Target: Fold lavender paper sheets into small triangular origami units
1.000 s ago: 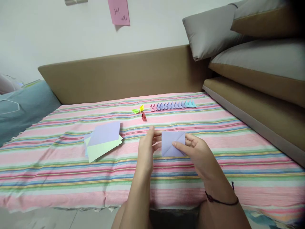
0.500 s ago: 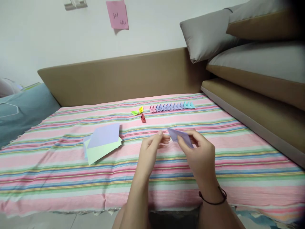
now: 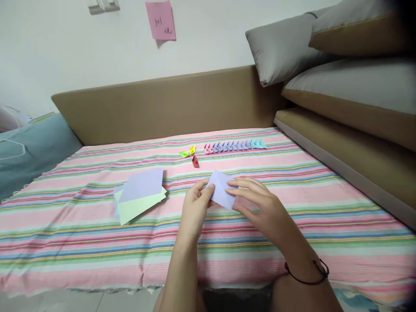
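Note:
A folded purple sheet of paper (image 3: 221, 196) is held up above the striped cloth, with a crease running down its face. My left hand (image 3: 196, 199) pinches its left edge, thumb on top and fingers behind. At the paper's right side is my right hand (image 3: 260, 197), its fingers stretched and spread. The fingertips touch the face of the paper, and the thumb is by its lower right corner. Beyond the hands lie small folded paper pieces: a red one (image 3: 195, 161), a yellow one (image 3: 192, 150) and a green one (image 3: 183, 154).
A row of interlocked pink, purple and blue folded pieces (image 3: 234, 146) lies farther back. Loose purple and green sheets (image 3: 141, 186) are stacked at left on the striped cloth (image 3: 97, 242). Cushions (image 3: 351, 86) pile up at right; a brown backrest (image 3: 169, 108) stands behind.
The purple paper has passed from my right hand's grip into my left hand's and turned to show a broader face. My right hand has loosened and shifted slightly right.

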A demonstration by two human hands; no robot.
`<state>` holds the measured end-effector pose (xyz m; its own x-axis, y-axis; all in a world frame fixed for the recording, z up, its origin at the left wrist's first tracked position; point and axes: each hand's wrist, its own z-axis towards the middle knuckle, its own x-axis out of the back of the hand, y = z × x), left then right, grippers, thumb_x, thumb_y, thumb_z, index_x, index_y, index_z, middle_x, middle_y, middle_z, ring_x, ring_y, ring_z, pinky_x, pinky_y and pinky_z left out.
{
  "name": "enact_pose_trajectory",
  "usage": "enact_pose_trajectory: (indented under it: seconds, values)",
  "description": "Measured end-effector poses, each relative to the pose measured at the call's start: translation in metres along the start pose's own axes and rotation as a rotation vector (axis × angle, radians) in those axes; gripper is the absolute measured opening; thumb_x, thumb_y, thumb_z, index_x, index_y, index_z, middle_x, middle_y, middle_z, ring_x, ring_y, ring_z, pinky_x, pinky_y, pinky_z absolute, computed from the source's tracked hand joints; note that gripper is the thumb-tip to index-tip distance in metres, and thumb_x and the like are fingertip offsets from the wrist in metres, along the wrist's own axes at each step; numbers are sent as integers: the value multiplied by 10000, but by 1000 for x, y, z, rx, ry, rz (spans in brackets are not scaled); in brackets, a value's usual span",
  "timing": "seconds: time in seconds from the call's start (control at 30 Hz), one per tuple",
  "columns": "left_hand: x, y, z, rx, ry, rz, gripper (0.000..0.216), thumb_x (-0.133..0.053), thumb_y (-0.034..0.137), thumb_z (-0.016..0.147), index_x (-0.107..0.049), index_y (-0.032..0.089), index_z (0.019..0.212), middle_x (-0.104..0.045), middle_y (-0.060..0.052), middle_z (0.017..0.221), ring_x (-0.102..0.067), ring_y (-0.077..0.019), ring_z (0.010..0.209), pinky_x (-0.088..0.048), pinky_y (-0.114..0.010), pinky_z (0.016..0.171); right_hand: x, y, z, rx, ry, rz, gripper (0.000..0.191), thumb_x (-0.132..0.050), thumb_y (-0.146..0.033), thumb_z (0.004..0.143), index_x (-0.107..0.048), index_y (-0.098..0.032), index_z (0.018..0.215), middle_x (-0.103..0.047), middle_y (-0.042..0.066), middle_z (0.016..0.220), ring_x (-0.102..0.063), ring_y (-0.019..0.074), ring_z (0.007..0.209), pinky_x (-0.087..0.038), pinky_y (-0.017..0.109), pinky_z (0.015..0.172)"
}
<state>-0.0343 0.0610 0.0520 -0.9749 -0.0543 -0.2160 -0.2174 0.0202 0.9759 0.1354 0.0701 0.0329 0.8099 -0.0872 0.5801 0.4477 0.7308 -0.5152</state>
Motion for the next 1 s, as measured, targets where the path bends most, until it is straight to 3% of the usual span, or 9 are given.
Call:
enact_pose_trajectory:
  seconds: [0.2, 0.7, 0.8, 0.87, 1.0]
  values:
    - [-1, 1, -2, 33, -47, 76, 381, -618, 324, 784, -648, 121, 1105, -688, -62, 846, -590, -127, 676, -500, -239, 630, 8, 3, -4, -31, 44, 29, 182, -642, -135, 810, -709, -208, 963, -664, 50, 1115, -585, 208, 1061, -494, 352, 904]
    - [-2, 1, -3, 45, -51, 96, 485, -651, 332, 735, -608, 156, 1186, -616, 0, 683, -539, -111, 589, -473, -232, 568, 13, 6, -5, -54, 48, 63, 138, -607, -179, 841, -717, -261, 858, -690, 35, 1048, -626, 223, 985, -514, 388, 829]
    - [-4, 3, -4, 28, -81, 83, 565, -634, 291, 753, -515, 198, 1298, -589, 28, 641, -504, -94, 543, -456, -221, 555, 12, 4, -4, -96, 38, 68, 143, -557, -191, 875, -684, -245, 838, -687, 33, 1027, -619, 217, 984, -494, 374, 840]
    - [-6, 5, -5, 9, -111, 90, 561, -619, 249, 763, -497, 241, 1310, -638, 8, 742, -524, -94, 567, -454, -214, 557, 12, 2, -3, -132, 49, 82, 149, -518, -198, 897, -654, -235, 851, -680, 32, 1018, -609, 209, 991, -478, 356, 848]
    - [-8, 7, -8, -9, -142, 167, 292, -605, 296, 790, -679, 194, 1053, -659, -70, 1061, -622, -166, 808, -491, -227, 630, 11, -3, -2, -216, 116, 120, 116, -498, -209, 909, -611, -231, 891, -665, 21, 993, -600, 191, 975, -459, 310, 823]
